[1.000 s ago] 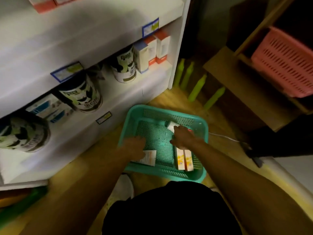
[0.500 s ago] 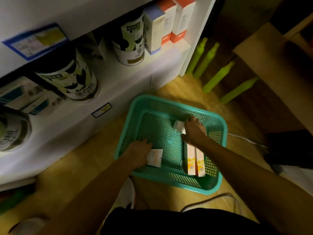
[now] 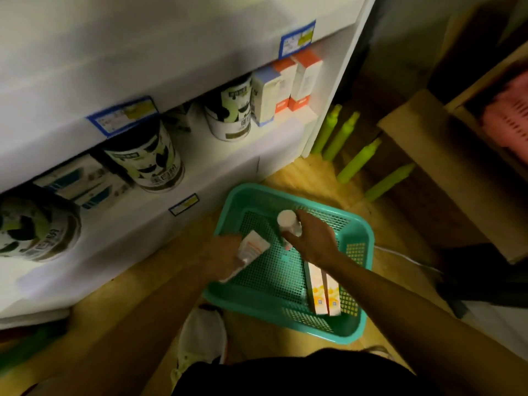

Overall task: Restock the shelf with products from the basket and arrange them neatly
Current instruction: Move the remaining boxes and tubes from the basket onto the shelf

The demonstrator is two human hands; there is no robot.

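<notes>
A teal plastic basket (image 3: pixel 360 284) sits on the wooden floor in front of a white shelf (image 3: pixel 237 151). My left hand (image 3: pixel 225 252) holds a white and orange box (image 3: pixel 253 247), lifted above the basket's left side. My right hand (image 3: pixel 311 238) grips a small white bottle (image 3: pixel 286 221) over the basket's middle. Two orange and white boxes (image 3: pixel 323 291) lie side by side on the basket floor at the right.
The low shelf carries green and black tins (image 3: pixel 145 158), blue and white boxes (image 3: pixel 83 181) and tall white and orange cartons (image 3: pixel 297 81). Green bottles (image 3: pixel 347 135) stand on the floor right of the shelf. A pink basket (image 3: pixel 508 115) sits at far right. My white shoe (image 3: pixel 200 344) is below.
Both hands have risen out of the basket, the left one lifting the white and orange box and the right one lifting the white bottle. The view has tilted up toward the shelf.
</notes>
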